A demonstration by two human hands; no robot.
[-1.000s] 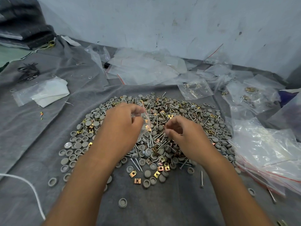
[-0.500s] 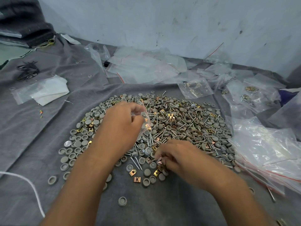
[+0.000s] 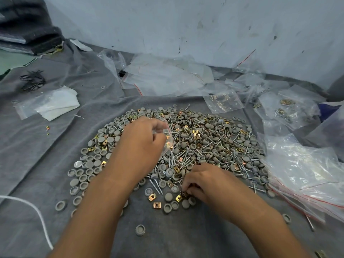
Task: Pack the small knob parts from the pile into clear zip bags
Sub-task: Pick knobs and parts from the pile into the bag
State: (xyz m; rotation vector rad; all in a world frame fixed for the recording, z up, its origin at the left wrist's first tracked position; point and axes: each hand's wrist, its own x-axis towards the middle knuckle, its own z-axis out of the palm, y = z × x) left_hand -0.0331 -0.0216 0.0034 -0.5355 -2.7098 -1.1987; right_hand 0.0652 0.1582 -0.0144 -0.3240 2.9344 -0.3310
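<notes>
Head view, single frame. Landmark: the pile (image 3: 186, 144) of small parts on the grey cloth (image 3: 186, 237).

Counts: two hands in frame. One pile, its pieces too many to count; it mixes three kinds: grey round knob caps (image 3: 169, 196), silver screws (image 3: 156, 185) and brass square clips (image 3: 151, 197). One cap (image 3: 140, 230) lies alone on the cloth, near side of the pile, well apart from it. One small clear zip bag (image 3: 167, 140) is in hand. Beyond the pile, against the wall, loose clear bags (image 3: 163, 77) overlap; number not separable. Right of the pile, a heap of red-striped zip bags (image 3: 305, 172). Beyond the pile's far right edge, one bag holding brass parts (image 3: 223, 101). Left of the pile, one flat bag with white sheets (image 3: 50, 104). One white cord (image 3: 40, 215) at the near left.

Writing: none legible on any bag or part.

Hands: left hand (image 3: 141, 146) sits over the pile's left half, fingers curled, gripping the zip bag, whose red-striped mouth faces the pile's centre. Right hand (image 3: 202, 181) is at the pile's near edge, fingertips (image 3: 184, 189) bunched and pinching at a small brass piece; exact item under the fingers not resolvable. The bag is beyond and left of the right hand, apart from it.
</notes>
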